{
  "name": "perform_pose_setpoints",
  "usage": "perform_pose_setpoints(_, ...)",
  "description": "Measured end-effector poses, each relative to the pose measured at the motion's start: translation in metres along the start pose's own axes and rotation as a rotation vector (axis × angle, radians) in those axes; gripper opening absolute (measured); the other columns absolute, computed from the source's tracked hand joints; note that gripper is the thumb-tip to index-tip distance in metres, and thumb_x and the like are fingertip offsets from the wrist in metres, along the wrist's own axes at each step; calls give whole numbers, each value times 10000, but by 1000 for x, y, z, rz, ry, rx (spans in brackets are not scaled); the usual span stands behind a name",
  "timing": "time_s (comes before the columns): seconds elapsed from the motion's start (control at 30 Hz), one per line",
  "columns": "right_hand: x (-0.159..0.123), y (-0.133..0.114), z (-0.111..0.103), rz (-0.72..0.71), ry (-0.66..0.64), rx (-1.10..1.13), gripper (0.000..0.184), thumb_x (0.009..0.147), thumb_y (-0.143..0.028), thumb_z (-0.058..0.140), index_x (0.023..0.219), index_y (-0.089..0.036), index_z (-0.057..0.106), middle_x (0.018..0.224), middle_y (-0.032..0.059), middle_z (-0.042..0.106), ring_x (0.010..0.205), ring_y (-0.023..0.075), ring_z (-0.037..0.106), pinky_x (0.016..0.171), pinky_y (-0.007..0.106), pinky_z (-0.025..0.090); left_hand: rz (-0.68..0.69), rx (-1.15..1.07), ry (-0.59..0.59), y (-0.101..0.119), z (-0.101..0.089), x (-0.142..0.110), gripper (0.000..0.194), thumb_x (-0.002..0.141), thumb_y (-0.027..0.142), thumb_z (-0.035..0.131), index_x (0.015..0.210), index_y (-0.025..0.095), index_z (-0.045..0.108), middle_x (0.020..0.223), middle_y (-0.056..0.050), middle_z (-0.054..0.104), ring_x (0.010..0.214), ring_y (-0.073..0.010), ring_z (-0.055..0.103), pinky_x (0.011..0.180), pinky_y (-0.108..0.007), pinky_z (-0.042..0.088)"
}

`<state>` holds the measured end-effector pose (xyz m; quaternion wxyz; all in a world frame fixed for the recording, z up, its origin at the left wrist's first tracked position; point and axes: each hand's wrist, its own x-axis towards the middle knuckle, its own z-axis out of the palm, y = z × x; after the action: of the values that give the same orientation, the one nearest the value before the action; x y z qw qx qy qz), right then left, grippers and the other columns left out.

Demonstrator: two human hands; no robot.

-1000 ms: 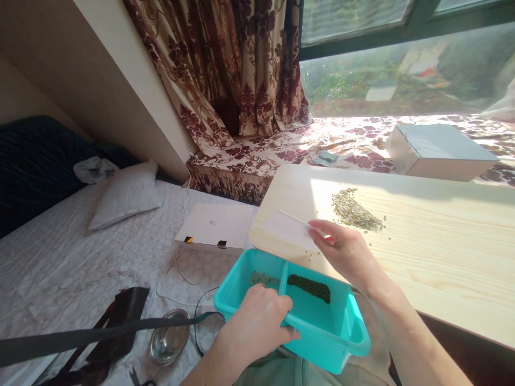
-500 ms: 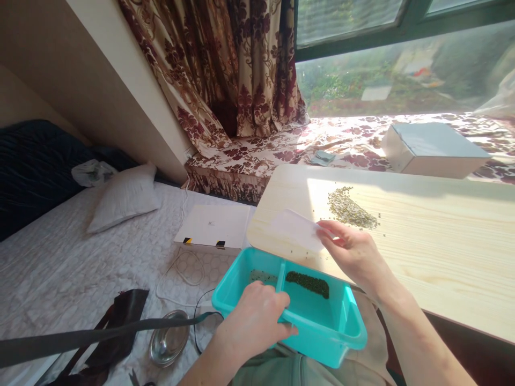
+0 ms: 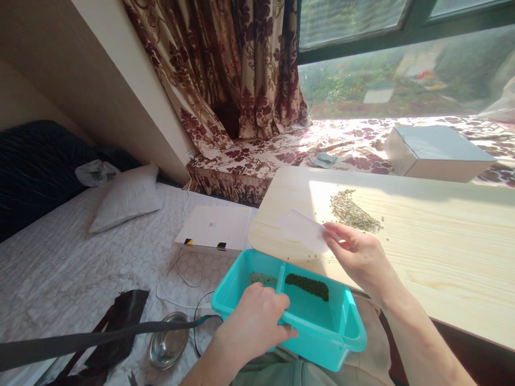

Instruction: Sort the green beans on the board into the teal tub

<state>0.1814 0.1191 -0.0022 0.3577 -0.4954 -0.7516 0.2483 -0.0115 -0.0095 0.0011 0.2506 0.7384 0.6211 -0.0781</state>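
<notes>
My left hand (image 3: 259,316) grips the near rim of a turquoise divided bin (image 3: 317,343), which sits against the table's front edge. A band of dark green beans (image 3: 308,287) lies in its right compartment. Some pale bits (image 3: 262,278) rest in the left one, partly hidden by my hand. Between thumb and fingers, my right hand (image 3: 356,249) pinches a thin translucent plastic sheet (image 3: 303,230), held low over the table's left end. A scattered heap of beans (image 3: 354,210) lies on the wooden tabletop (image 3: 438,241) beyond my right hand, with a few stray ones near the front edge.
A flat white box (image 3: 213,225) lies on the bed (image 3: 120,257) left of the table. A steel bowl (image 3: 169,340), a dark strap (image 3: 120,333) and cables are left of the bin. Behind the table, a white box (image 3: 442,153) stands on the window seat.
The sheet and my right hand have shifted slightly right and down. My left hand keeps its hold on the bin. The view has moved a little.
</notes>
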Motion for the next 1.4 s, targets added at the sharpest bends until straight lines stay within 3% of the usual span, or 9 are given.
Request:
perform_pose_setpoints(0.47, 1, -3, 5, -11, -91, 13, 283, 845, -392, 530, 962, -239, 738, 702, 12, 759, 548, 173, 681, 557, 274, 517, -26, -26, 2, 1, -2, -4, 330, 827, 518, 743, 864, 196, 681, 866, -66, 683, 933, -294, 621, 822, -352, 471)
perform_pose_setpoints(0.8, 12, -16, 13, -26, -42, -204, 269, 826, -329, 523, 918, -285, 772, 594, 8, 718, 499, 182, 647, 512, 282, 454, -56, -29, 26, -7, 3, -3, 326, 831, 519, 729, 857, 198, 681, 881, -74, 690, 929, -293, 629, 805, -348, 475)
perform_pose_setpoints(1.03, 13, -23, 20, -64, -148, -151, 280, 824, -283, 505, 902, -282, 774, 711, -1, 773, 593, 182, 705, 522, 258, 485, -60, -18, 25, -12, 4, -2, 336, 819, 535, 728, 849, 203, 683, 852, -73, 686, 906, -298, 632, 782, -345, 477)
perform_pose_setpoints(1.23, -3, -24, 20, -70, -242, -81, 302, 831, -334, 497, 923, -281, 779, 692, -1, 767, 501, 184, 671, 472, 281, 484, -61, -2, 28, -16, -1, -4, 324, 835, 526, 712, 883, 206, 704, 858, -76, 690, 907, -293, 635, 805, -347, 476)
perform_pose_setpoints(1.3, -6, -21, 11, -51, -202, -70, 303, 831, -386, 515, 925, -275, 781, 609, -6, 733, 469, 185, 653, 455, 285, 474, -58, 3, 35, -16, 0, -4, 325, 837, 523, 709, 882, 202, 708, 854, -77, 689, 902, -289, 634, 804, -346, 477)
perform_pose_setpoints(1.4, -7, -10, -9, -5, -17, -90, 333, 831, -442, 550, 999, -264, 776, 563, -10, 706, 508, 199, 676, 509, 298, 507, -40, 6, 36, -14, 1, -3, 335, 827, 527, 723, 884, 197, 710, 854, -79, 688, 906, -290, 631, 799, -346, 477)
